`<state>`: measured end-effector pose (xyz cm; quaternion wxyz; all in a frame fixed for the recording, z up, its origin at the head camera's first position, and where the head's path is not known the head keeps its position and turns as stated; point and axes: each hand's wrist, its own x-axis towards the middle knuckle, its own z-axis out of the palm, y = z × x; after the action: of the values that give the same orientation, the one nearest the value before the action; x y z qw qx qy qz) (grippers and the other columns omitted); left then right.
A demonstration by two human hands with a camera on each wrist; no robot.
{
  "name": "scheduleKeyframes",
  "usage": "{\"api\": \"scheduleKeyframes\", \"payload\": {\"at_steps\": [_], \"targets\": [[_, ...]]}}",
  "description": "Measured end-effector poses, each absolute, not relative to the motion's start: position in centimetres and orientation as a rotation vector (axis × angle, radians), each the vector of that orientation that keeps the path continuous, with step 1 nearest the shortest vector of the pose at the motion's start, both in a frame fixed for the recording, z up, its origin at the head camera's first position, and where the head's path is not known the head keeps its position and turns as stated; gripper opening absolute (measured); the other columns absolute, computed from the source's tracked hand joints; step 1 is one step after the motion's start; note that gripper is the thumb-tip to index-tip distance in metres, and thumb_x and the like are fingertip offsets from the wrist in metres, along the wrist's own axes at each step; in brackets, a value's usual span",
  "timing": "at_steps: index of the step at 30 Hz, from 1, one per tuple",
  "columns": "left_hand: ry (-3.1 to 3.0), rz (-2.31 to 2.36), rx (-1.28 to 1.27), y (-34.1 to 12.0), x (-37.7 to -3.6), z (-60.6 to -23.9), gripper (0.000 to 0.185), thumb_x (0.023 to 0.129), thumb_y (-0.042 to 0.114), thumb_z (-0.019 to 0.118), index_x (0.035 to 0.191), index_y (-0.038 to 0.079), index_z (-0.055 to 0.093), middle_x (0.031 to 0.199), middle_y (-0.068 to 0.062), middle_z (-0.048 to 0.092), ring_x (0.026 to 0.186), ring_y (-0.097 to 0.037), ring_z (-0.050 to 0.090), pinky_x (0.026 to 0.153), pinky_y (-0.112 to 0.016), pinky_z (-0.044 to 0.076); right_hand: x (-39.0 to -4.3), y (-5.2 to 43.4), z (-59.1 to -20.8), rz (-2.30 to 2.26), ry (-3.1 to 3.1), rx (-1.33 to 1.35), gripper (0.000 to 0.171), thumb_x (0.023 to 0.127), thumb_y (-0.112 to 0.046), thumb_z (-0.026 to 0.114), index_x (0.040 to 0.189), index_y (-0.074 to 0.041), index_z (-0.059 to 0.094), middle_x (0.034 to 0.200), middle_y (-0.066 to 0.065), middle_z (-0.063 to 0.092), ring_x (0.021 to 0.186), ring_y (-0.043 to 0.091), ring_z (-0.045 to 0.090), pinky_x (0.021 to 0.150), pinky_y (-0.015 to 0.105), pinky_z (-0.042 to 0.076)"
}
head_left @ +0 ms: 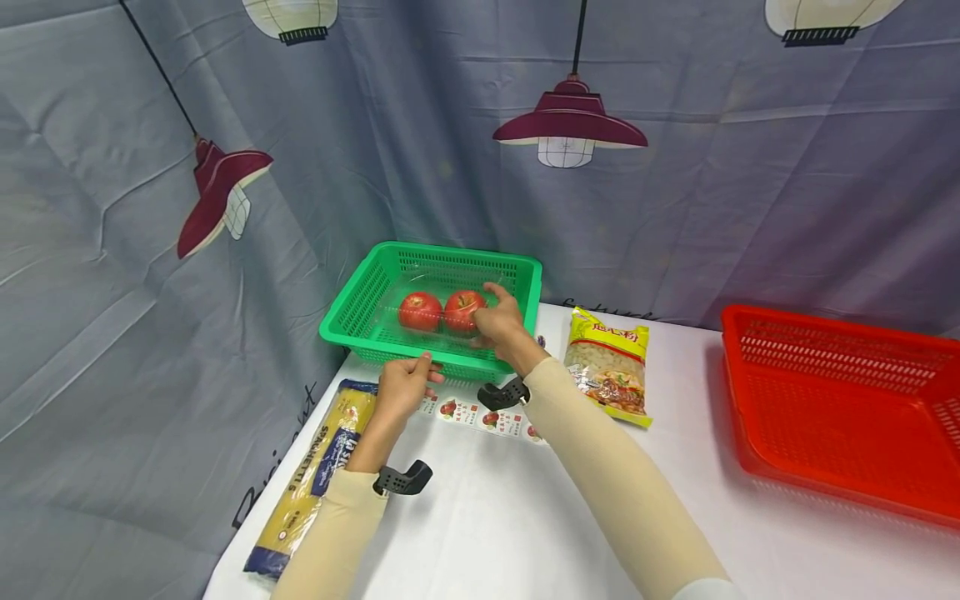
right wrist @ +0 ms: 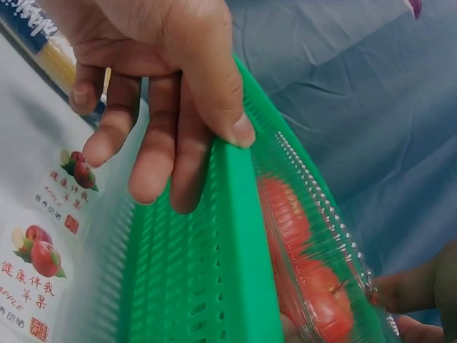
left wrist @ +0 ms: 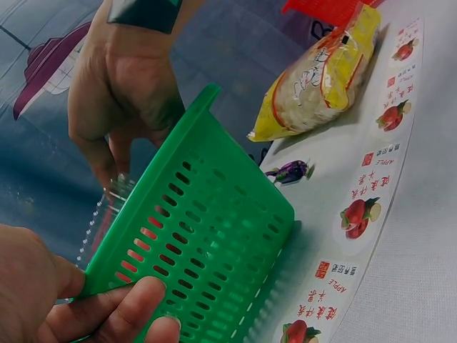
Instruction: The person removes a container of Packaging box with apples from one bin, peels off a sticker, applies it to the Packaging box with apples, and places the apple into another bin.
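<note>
While left hand (head_left: 403, 390) fingers grip green basket (head_left: 352, 321) rim – right hand (head_left: 498, 321) fingers pinch apple box (head_left: 438, 312)

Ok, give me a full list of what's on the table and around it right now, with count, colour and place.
green basket: 1, green, far left corner of table
clear clamshell box: 1, transparent, inside the green basket, holding the apples
apples: 2, red, side by side in the box
spaghetti pack: 1, yellow and blue, left table edge
pasta bag: 1, yellow, right of the green basket
sticker strip: 1, white with apple pictures, in front of the basket
wrapped candy: 1, purple, beside the basket
red basket: 1, red, right side
table: 1, white
backdrop: 1, grey-blue, lamp prints
left hand: grips the basket's near rim
right hand: in the basket, holding the box
</note>
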<state>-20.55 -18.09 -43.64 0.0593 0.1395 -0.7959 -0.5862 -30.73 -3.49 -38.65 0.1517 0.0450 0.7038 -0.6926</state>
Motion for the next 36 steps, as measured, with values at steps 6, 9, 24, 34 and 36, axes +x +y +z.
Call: {"api": "scheduleKeyframes", "payload": {"at_steps": [6,9,24,34,36], "targets": [[-2.407,-1.778,0.415,-18.0,-20.5,-43.6,0.04,0.098,0.028,0.047,0.092,-0.004,0.07,0.079,-0.013,0.068,0.073,-0.042,0.061,0.055,-0.042,0.049,-30.5,-3.0,-38.0,-2.002,2.0,0.083,0.067,0.085,0.006,0.047,0.143,-0.026,0.033,0.117,0.026,0.046,0.04,0.015,0.045,0.07,0.048,0.052],[-2.411,-1.776,0.417,-18.0,-20.5,-43.6,0.04,0.098,0.029,0.048,0.091,-0.003,0.071,0.078,-0.012,0.068,0.073,-0.043,0.061,0.056,-0.043,0.049,-30.3,-2.7,-37.5,-2.027,1.957,0.05,0.067,0.086,0.006,0.047,0.143,-0.026,0.032,0.111,0.026,0.05,0.041,0.014,0.043,0.072,0.049,0.051],[-2.438,-1.734,0.413,-17.9,-20.5,-43.6,0.042,0.098,0.031,0.046,0.091,-0.002,0.072,0.08,-0.013,0.068,0.074,-0.042,0.061,0.054,-0.041,0.047,-29.0,-0.6,-35.0,-2.085,1.813,-0.047,0.06,0.09,0.003,0.052,0.138,-0.029,0.038,0.12,0.021,0.047,0.058,0.032,0.057,0.073,0.05,0.051],[-2.431,-1.725,0.408,-18.0,-20.5,-43.7,0.04,0.098,0.029,0.047,0.091,-0.003,0.071,0.077,-0.011,0.068,0.071,-0.041,0.062,0.046,-0.028,0.041,-27.8,1.2,-34.1,-2.125,1.785,-0.112,0.059,0.089,0.001,0.054,0.137,-0.03,0.041,0.135,0.017,0.033,0.093,0.048,0.059,0.069,0.047,0.053],[-2.434,-1.725,0.401,-18.0,-20.5,-43.7,0.041,0.098,0.029,0.047,0.09,-0.004,0.071,0.078,-0.014,0.068,0.071,-0.04,0.062,0.043,-0.024,0.038,-27.6,1.5,-34.0,-2.13,1.783,-0.12,0.058,0.089,0.0,0.055,0.137,-0.03,0.042,0.135,0.017,0.034,0.095,0.048,0.058,0.071,0.047,0.052]]}}
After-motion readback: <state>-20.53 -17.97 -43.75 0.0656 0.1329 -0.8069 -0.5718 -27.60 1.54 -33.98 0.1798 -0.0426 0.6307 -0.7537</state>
